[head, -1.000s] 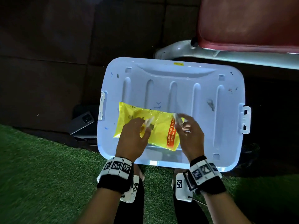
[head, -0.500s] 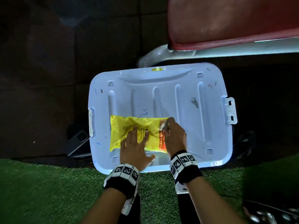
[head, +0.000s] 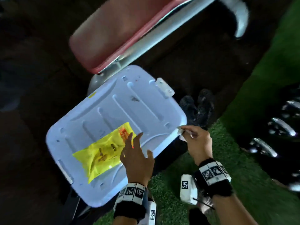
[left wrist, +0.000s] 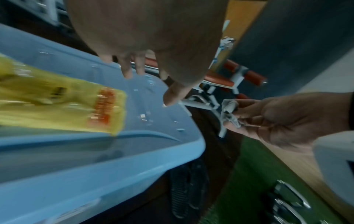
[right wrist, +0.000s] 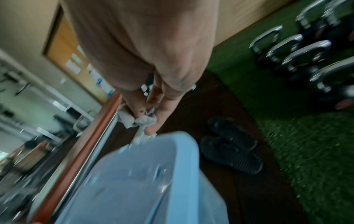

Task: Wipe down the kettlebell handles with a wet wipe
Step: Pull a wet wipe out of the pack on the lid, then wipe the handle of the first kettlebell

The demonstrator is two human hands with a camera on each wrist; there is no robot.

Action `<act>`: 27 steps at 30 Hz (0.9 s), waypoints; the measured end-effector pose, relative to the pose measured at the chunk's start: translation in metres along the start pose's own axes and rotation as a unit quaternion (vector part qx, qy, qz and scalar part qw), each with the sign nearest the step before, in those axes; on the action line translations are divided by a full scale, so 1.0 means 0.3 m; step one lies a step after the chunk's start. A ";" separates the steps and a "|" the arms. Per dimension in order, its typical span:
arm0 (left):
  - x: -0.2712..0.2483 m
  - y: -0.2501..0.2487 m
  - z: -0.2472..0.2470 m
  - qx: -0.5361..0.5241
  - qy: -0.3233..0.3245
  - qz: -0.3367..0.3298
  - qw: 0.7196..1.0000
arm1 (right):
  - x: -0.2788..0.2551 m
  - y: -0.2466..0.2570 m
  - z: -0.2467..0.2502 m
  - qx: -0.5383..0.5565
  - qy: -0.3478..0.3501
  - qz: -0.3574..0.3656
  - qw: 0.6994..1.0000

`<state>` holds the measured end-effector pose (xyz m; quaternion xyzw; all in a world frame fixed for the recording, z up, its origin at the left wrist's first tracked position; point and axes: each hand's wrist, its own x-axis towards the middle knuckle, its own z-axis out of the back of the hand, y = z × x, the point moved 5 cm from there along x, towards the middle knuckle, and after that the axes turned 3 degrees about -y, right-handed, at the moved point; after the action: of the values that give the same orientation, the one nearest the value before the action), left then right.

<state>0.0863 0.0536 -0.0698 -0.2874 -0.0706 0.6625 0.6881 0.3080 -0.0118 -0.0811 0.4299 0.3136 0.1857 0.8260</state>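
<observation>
Right hand pinches a crumpled wet wipe between thumb and fingertips, wipe bunched and sticking out past the fingers, just off the near-right corner of the blue bin lid. In the right wrist view the wipe sits at the fingertips directly above that lid corner. Left hand is loose, fingers spread and straight, holding nothing, hovering over the lid edge beside the yellow wipe pack; cannot tell if the fingertips touch the pack

Key relation: kettlebell handles lie to the right of the wipe grip and a little beyond it, on green turf, well apart from the wipe. They stand in a row running away from the grip, shiny grey loops upright on dark bodies. Right hand is clearly the nearer one; left hand is on the far side of it. Likely next move is a sweep of the wipe rightward to the closest handle, nothing wiped yet by the look of it

A pair of dark sandals lies between lid and turf, just beyond the grip

Writing: orange strip on the pack carries white print, too blurred to read; no brand legible; wristbands show square black-and-white markers only
</observation>
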 end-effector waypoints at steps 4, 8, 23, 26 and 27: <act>-0.102 -0.340 -0.185 -0.028 0.107 -0.203 0.973 | -0.007 -0.125 0.467 0.063 -0.098 -0.038 0.993; -0.264 -0.650 -0.456 0.013 0.241 -0.284 0.928 | -0.027 -0.340 0.908 0.096 -0.194 -0.109 0.970; -0.280 -1.045 -1.735 0.207 0.417 -0.421 0.779 | 0.300 -1.194 1.409 -0.128 -0.203 -0.027 0.970; -0.221 -0.966 -1.955 0.185 0.442 -0.410 0.776 | 0.392 -1.308 1.379 -0.154 -0.168 0.025 0.973; -0.205 -0.939 -2.017 0.171 0.449 -0.406 0.777 | 0.415 -1.339 1.371 -0.161 -0.159 0.038 0.973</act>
<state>0.6140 -0.1755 -0.4138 -0.3742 0.2511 0.1181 0.8849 0.6930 -0.4097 -0.2794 0.3267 0.1277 0.1949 0.9160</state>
